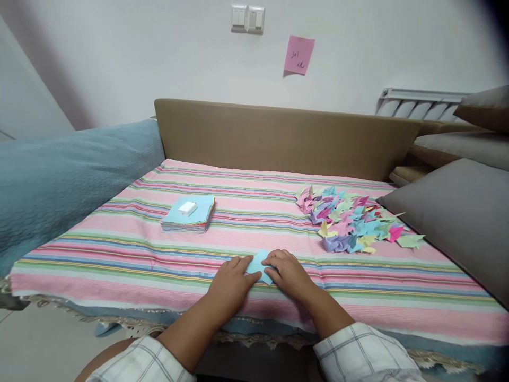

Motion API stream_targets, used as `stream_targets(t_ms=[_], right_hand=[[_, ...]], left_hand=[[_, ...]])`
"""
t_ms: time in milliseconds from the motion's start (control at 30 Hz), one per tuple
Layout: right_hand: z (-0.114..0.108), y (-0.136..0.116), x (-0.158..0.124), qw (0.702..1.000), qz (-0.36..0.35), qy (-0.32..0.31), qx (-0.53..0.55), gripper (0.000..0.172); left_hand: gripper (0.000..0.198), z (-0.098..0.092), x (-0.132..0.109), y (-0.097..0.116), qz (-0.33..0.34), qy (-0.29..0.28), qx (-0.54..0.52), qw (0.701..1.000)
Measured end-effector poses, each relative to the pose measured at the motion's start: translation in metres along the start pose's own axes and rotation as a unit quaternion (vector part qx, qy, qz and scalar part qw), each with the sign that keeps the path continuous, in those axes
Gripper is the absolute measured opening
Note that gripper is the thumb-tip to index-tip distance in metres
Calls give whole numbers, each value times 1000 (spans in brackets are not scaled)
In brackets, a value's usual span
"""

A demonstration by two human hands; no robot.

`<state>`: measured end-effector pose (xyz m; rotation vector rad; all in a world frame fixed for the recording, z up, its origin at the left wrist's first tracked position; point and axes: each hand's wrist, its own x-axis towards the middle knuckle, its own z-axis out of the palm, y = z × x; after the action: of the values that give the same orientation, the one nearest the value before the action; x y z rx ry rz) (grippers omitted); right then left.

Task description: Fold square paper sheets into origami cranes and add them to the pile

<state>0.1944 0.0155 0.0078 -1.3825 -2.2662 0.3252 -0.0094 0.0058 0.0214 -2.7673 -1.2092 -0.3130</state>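
A small light blue piece of paper [259,263] lies on the striped cloth [119,249] near its front edge. My left hand [230,285] presses on its left side, fingers curled over the edge. Pressing its right side from the other direction is my right hand [289,275], fingertips on the paper. Both hands partly cover the sheet, so its folds are hard to make out. A stack of coloured paper squares [189,216] sits to the far left, with a small white block [187,208] on top.
A pile of several folded paper cranes [350,220] in mixed colours lies at the right. A grey cushion [457,223] borders the right side, a blue blanket [59,180] the left, and a brown headboard [278,132] stands behind. A pink note [298,54] is stuck on the wall.
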Motion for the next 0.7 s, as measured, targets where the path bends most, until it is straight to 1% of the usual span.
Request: stream_targets(t_ms=[133, 333, 467, 700], right_hand=[[0, 0, 0, 1000, 3, 1, 8, 20], [1, 0, 0, 1000, 10, -3, 13, 20], [0, -1, 0, 1000, 19, -8, 15, 20], [-2, -9, -1, 999, 37, -1, 19, 18]], left_hand=[[27, -15, -2, -6, -40, -35, 4, 999], [24, -32, -7, -14, -71, -77, 21, 994], [18, -38, -8, -19, -93, -101, 6, 990], [17, -41, -7, -29, -117, -125, -49, 984]])
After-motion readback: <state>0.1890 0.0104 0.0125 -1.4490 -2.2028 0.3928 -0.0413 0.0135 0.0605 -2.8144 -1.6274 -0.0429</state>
